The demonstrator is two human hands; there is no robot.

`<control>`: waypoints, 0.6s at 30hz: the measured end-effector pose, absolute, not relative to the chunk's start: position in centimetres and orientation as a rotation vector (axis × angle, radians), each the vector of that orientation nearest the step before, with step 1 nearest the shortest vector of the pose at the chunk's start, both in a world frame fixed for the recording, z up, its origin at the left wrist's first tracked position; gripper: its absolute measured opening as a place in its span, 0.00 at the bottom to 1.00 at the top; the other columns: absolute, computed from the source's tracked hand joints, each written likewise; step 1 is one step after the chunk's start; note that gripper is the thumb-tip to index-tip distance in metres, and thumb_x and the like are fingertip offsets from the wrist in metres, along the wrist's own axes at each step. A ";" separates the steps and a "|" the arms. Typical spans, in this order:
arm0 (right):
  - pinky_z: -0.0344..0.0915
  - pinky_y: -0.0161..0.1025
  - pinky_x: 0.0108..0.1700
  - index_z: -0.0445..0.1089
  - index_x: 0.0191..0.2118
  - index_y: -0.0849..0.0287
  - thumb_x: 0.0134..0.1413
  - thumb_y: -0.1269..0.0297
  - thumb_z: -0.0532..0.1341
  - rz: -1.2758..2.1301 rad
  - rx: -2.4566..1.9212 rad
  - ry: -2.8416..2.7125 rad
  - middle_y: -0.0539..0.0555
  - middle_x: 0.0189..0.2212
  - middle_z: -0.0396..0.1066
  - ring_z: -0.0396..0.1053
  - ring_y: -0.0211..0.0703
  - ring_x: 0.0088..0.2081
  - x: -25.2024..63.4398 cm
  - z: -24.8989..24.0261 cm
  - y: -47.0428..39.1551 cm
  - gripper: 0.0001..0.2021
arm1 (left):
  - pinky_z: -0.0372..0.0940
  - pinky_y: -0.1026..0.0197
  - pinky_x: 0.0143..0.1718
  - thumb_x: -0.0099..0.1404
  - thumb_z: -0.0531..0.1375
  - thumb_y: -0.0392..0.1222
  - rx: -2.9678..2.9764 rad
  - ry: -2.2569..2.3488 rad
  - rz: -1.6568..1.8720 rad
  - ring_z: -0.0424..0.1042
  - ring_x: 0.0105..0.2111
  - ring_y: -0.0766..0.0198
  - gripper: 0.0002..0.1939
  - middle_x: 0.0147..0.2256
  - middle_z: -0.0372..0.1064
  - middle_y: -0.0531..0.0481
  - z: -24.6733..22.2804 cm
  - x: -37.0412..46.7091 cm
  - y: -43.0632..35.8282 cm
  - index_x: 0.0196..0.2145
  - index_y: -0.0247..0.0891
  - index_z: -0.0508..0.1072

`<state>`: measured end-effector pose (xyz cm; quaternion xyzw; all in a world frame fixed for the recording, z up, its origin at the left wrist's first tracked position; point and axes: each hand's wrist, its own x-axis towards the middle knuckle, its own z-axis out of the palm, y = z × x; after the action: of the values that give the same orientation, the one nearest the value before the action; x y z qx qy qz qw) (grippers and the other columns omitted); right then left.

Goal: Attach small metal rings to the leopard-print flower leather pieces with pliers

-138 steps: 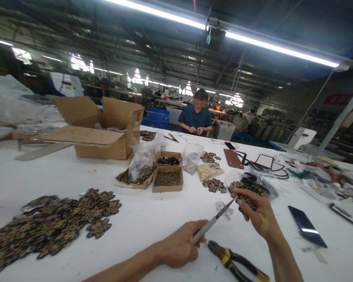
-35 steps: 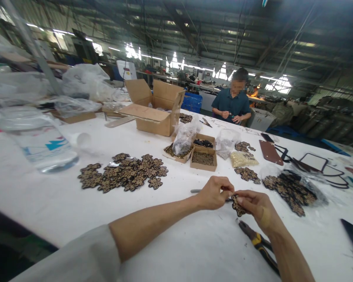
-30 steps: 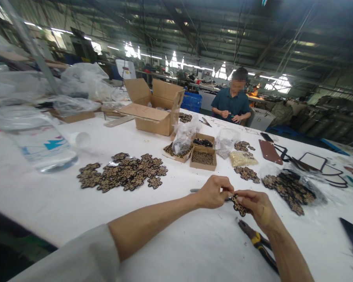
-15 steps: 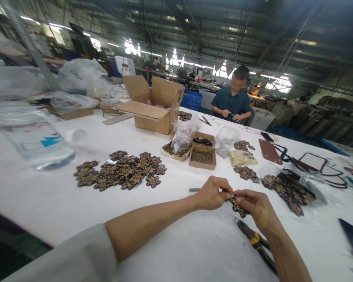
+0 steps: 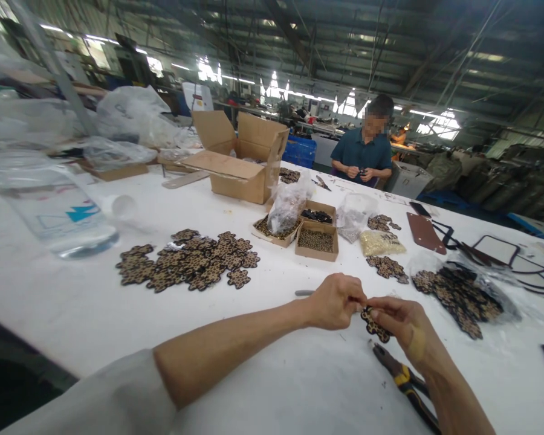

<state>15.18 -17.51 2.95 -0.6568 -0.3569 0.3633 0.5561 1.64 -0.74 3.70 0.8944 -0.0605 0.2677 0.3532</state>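
Observation:
My right hand [image 5: 405, 326] pinches a leopard-print, flower-shaped patch [image 5: 375, 327] with a black edge, holding it just over the white table. Closed at the patch's upper left edge is my left hand [image 5: 338, 301]; its fingertips meet those of the right, and whatever they pinch is too small to make out. Pliers [image 5: 401, 377] with black and yellow handles lie below the right hand. Behind the left wrist, part of a thin grey tool [image 5: 304, 293] shows on the table.
Many similar patches are piled at left [image 5: 188, 263], with more in a plastic bag [image 5: 462, 293] at right. Small cardboard trays [image 5: 317, 254] hold metal bits. Beyond them stands an open carton [image 5: 238, 184]. A water jug [image 5: 58, 208] is far left; a person [image 5: 365, 151] works opposite.
The view has shifted slightly, so the table items appear a little further right. My hands keep the same grip around the patch. The person opposite has brought their hands closer together.

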 end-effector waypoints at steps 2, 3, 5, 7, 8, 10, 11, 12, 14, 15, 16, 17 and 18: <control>0.63 0.36 0.29 0.80 0.41 0.63 0.48 0.56 0.71 0.847 -1.550 -0.872 0.57 0.30 0.78 0.70 0.42 0.28 15.1 3.3 -17.2 0.17 | 0.64 0.61 0.36 0.55 0.60 0.29 2.319 -0.154 0.692 0.71 0.32 0.62 0.09 0.30 0.74 0.47 3.9 1.7 -0.6 0.31 0.36 0.78; 0.63 0.36 0.30 0.80 0.41 0.63 0.48 0.57 0.70 0.842 -1.537 -0.886 0.58 0.30 0.78 0.71 0.43 0.28 15.0 3.6 -17.0 0.16 | 0.64 0.62 0.36 0.55 0.60 0.29 2.309 -0.149 0.688 0.71 0.31 0.62 0.08 0.30 0.74 0.47 4.2 1.8 -0.6 0.31 0.36 0.78; 0.64 0.37 0.32 0.80 0.39 0.63 0.48 0.58 0.70 0.816 -1.502 -0.902 0.58 0.31 0.79 0.72 0.43 0.29 15.0 4.0 -16.6 0.15 | 0.63 0.63 0.34 0.58 0.59 0.30 2.275 -0.123 0.670 0.70 0.31 0.63 0.07 0.29 0.73 0.47 5.0 2.0 -0.7 0.31 0.35 0.77; 0.64 0.36 0.31 0.81 0.37 0.62 0.45 0.58 0.71 0.765 -1.456 -0.886 0.57 0.30 0.78 0.71 0.42 0.29 15.3 4.4 -16.1 0.14 | 0.62 0.64 0.34 0.62 0.57 0.32 2.254 -0.069 0.644 0.70 0.30 0.64 0.08 0.29 0.72 0.49 5.7 2.3 -0.6 0.29 0.36 0.76; 0.64 0.36 0.32 0.81 0.37 0.62 0.44 0.59 0.71 0.759 -1.425 -0.890 0.57 0.30 0.78 0.71 0.42 0.29 15.7 4.4 -15.8 0.14 | 0.62 0.64 0.35 0.63 0.56 0.33 2.263 -0.046 0.620 0.69 0.31 0.64 0.09 0.29 0.72 0.49 5.9 2.6 -0.4 0.29 0.37 0.76; 0.63 0.36 0.31 0.81 0.37 0.62 0.43 0.60 0.70 0.745 -1.420 -0.899 0.55 0.27 0.77 0.69 0.39 0.27 16.8 4.5 -15.2 0.14 | 0.62 0.64 0.36 0.66 0.56 0.37 2.293 -0.032 0.578 0.69 0.31 0.63 0.10 0.30 0.72 0.50 6.0 3.4 0.4 0.29 0.38 0.75; 0.63 0.35 0.31 0.81 0.37 0.62 0.43 0.61 0.70 0.757 -1.426 -0.897 0.54 0.26 0.77 0.68 0.38 0.26 17.4 4.5 -15.0 0.14 | 0.63 0.64 0.35 0.67 0.56 0.40 2.308 -0.030 0.574 0.69 0.32 0.63 0.10 0.30 0.72 0.50 5.8 3.9 0.9 0.29 0.38 0.74; 0.62 0.35 0.30 0.81 0.38 0.62 0.42 0.61 0.70 0.771 -1.417 -0.893 0.54 0.27 0.76 0.68 0.37 0.26 17.9 4.4 -14.9 0.15 | 0.63 0.65 0.35 0.67 0.57 0.42 2.326 -0.025 0.567 0.70 0.32 0.62 0.10 0.30 0.73 0.51 5.6 4.3 1.4 0.30 0.40 0.74; 0.62 0.35 0.30 0.81 0.40 0.61 0.41 0.63 0.70 0.804 -1.394 -0.881 0.53 0.27 0.76 0.67 0.37 0.26 18.7 4.3 -14.7 0.16 | 0.64 0.65 0.35 0.67 0.58 0.45 2.363 -0.030 0.547 0.71 0.34 0.61 0.08 0.32 0.74 0.54 5.1 5.1 2.2 0.32 0.42 0.75; 0.63 0.35 0.30 0.81 0.40 0.61 0.40 0.65 0.70 0.815 -1.390 -0.872 0.52 0.26 0.75 0.67 0.37 0.26 18.9 4.3 -14.7 0.16 | 0.64 0.65 0.35 0.67 0.58 0.46 2.383 -0.040 0.537 0.71 0.34 0.61 0.08 0.32 0.74 0.55 4.8 5.3 2.5 0.33 0.44 0.75; 0.63 0.35 0.29 0.81 0.40 0.61 0.39 0.66 0.70 0.821 -1.396 -0.868 0.52 0.26 0.75 0.67 0.37 0.25 19.0 4.3 -14.8 0.16 | 0.65 0.65 0.35 0.67 0.58 0.46 2.401 -0.058 0.540 0.71 0.35 0.61 0.07 0.33 0.74 0.57 4.6 5.4 2.7 0.35 0.45 0.75; 0.63 0.35 0.29 0.81 0.39 0.60 0.39 0.66 0.70 0.820 -1.410 -0.869 0.51 0.25 0.74 0.67 0.37 0.25 19.0 4.4 -14.8 0.16 | 0.65 0.65 0.36 0.66 0.59 0.46 2.416 -0.076 0.553 0.72 0.35 0.61 0.06 0.34 0.74 0.58 4.4 5.5 2.8 0.36 0.46 0.75; 0.62 0.35 0.28 0.81 0.39 0.60 0.39 0.67 0.69 0.814 -1.422 -0.868 0.51 0.24 0.74 0.67 0.37 0.25 19.0 4.5 -14.8 0.16 | 0.66 0.65 0.37 0.66 0.60 0.46 2.419 -0.100 0.587 0.72 0.36 0.62 0.05 0.35 0.75 0.60 4.3 5.5 2.8 0.37 0.47 0.75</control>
<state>19.01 -14.82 4.50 -0.6133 -0.3744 0.3513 0.6003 5.48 2.81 4.29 0.9201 -0.0381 0.2234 0.3195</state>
